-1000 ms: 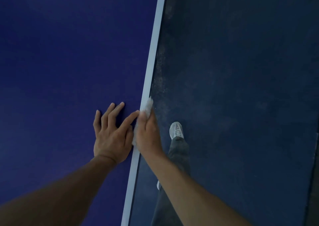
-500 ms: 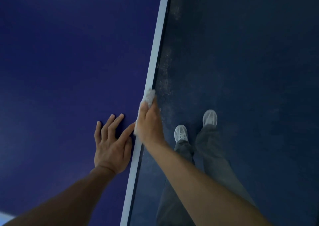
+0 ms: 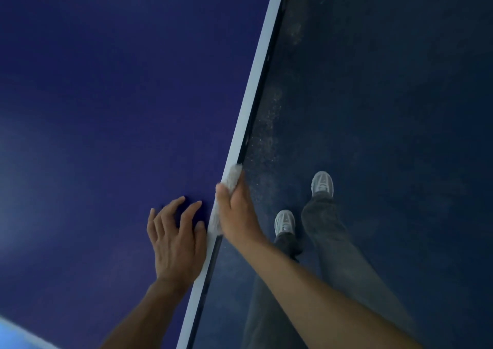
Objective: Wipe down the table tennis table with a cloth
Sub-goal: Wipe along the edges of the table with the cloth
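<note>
The blue table tennis table (image 3: 106,108) fills the left of the view, and its white edge line (image 3: 256,76) runs diagonally from the top to the bottom middle. A white cloth (image 3: 231,176) is wrapped over that edge. My right hand (image 3: 236,210) grips the cloth against the table's side, thumb on top. My left hand (image 3: 176,239) rests on the blue top just left of the edge, fingers spread and slightly bent, holding nothing.
Dark blue floor (image 3: 386,108) lies to the right of the table, dusty near the edge. My legs in grey trousers and two grey shoes (image 3: 322,184) stand on it close to the table. A pale line crosses the bottom left corner.
My right hand has slid the cloth forward along the white edge. My left hand has shifted along the top with it, and my feet have stepped forward.
</note>
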